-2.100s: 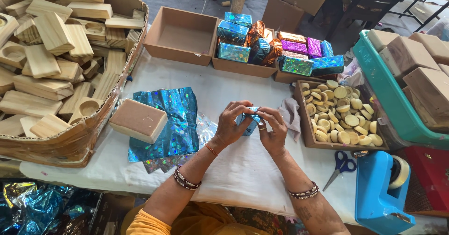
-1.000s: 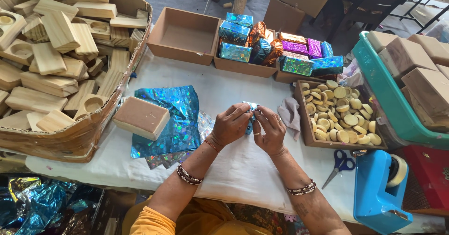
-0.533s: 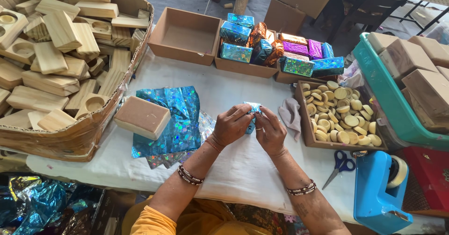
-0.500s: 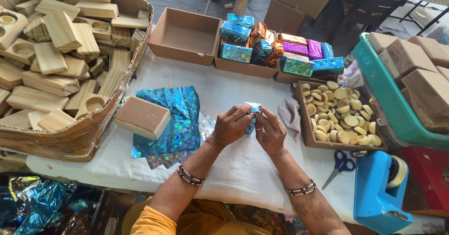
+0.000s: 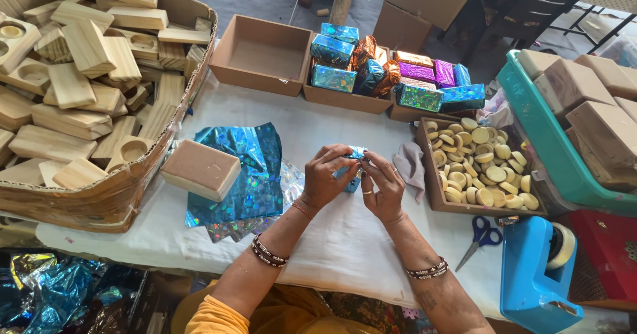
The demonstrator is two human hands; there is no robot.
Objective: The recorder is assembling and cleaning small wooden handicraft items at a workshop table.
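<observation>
Basically, a white-covered table [image 5: 345, 241] filled the frame centre. Upper left: a big cardboard carton [image 5: 126, 188] heaped with pale wooden blocks [image 5: 86, 48], some with round recesses. Right edge: a teal crate [image 5: 551, 148] stacked with tan bars [image 5: 604, 125]. Top centre: an open brown box [image 5: 265, 55] with bare floor showing, and just right of it a second box of foil-wrapped packets [image 5: 371, 68] in blue, copper, purple and green. Centre left: sheets of blue holographic foil [image 5: 252, 174] lay flat, with one tan soap bar [image 5: 200, 168] sitting on their left edge. Right of centre: a low tray [image 5: 431, 194] of small round cream discs [image 5: 481, 168], a grey cloth [image 5: 410, 165] touching its left side. Lower right: a blue tape dispenser [image 5: 534, 281], with blue-handled scissors [image 5: 479, 238] just left of it.

At frame centre both hands met, raised over the table. Left hand [image 5: 325, 178] was curled, thumb and fingers pinching the small blue-foil piece [image 5: 353, 156]. Right hand [image 5: 381, 188] pinched the same piece from the other side, fingertips pressed together on the foil. What was inside the foil couldn't be told. Bangles on both wrists.
</observation>
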